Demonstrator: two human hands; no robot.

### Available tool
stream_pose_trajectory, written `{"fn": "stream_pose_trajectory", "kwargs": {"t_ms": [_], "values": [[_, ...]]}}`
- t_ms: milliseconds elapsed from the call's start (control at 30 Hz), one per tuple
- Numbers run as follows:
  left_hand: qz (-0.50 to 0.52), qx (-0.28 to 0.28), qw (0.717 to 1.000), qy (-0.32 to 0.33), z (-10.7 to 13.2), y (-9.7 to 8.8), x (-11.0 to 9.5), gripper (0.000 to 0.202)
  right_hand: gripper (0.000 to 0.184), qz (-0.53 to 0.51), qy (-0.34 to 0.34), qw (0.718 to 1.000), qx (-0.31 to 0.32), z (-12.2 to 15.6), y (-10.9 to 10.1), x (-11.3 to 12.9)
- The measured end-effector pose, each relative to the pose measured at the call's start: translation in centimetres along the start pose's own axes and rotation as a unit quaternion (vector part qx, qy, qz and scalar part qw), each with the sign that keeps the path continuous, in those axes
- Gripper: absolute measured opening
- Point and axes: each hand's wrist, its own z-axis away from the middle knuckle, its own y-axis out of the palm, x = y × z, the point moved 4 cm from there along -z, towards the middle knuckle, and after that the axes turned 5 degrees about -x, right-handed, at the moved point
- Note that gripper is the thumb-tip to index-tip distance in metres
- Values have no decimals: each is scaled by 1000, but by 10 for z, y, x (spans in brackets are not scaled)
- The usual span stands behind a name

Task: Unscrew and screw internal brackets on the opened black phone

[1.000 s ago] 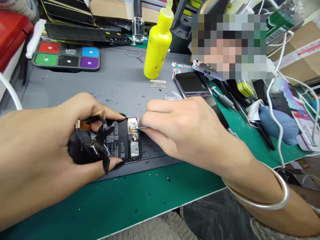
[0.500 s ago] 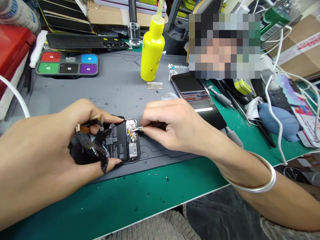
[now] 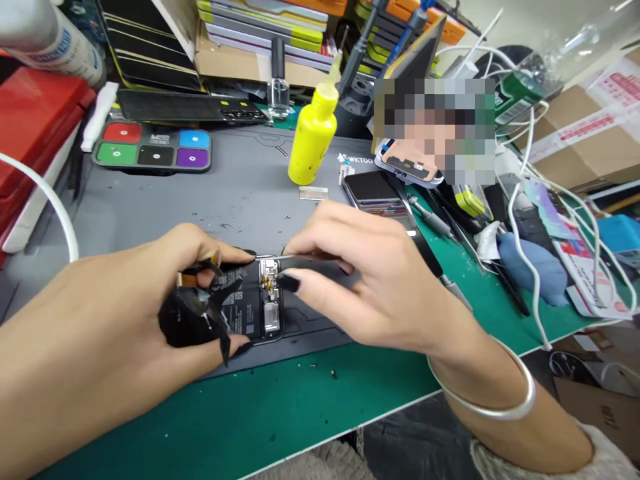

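An opened phone [image 3: 254, 319] lies on the grey mat, its black battery and small silver parts at the right end exposed. Fingers and thumb of my left hand [image 3: 135, 293] grip its two long edges. Loose black film and a flex cable [image 3: 188, 280] stick up over the phone beside that palm. My right hand [image 3: 370, 280] is at the phone's right end, thumb tip close to the silver parts. Slim metal tweezers [image 3: 320, 259] lie between its thumb and index finger; their tips are hidden.
A yellow dropper bottle [image 3: 313, 143] stands behind the hands, with a metal strip [image 3: 313, 193] in front of it. Another phone [image 3: 373, 193] lies behind my right hand. A coloured-pad tray [image 3: 155, 157], a red case [image 3: 40, 127], a blue-grey blower [image 3: 533, 267] and white cables surround the mat.
My right thumb and index finger have spread apart, and the tweezer tips no longer show on the silver parts. My left hand keeps the phone gripped. The camera view has shifted.
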Motion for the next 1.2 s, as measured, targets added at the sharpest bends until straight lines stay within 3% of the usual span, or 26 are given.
{"fn": "stream_pose_trajectory", "kwargs": {"t_ms": [100, 200, 433, 667, 733, 867, 1200], "values": [[15, -60, 995, 83, -1, -1, -11, 44, 29, 88, -33, 995, 26, 1, -5, 8], [17, -68, 991, 113, -2, -2, -18, 49, 29, 160, -57, 985, 28, 5, -5, 12], [48, -20, 998, 41, -2, -2, -22, 43, 22, 243, -72, 967, 26, 12, 3, 24], [121, 10, 987, 109, -10, -5, -16, 52, 20, 284, -66, 957, 12, 18, 11, 31], [123, -6, 986, 110, -10, -5, -17, 49, 21, 305, -56, 951, 10, 19, 13, 36], [125, -28, 986, 107, -11, 0, -21, 40, 17, 329, 38, 943, 17, 21, 21, 46], [119, -22, 988, 99, -8, 11, -15, 47, 14, 319, 258, 909, 68, 18, 34, 62]]}}
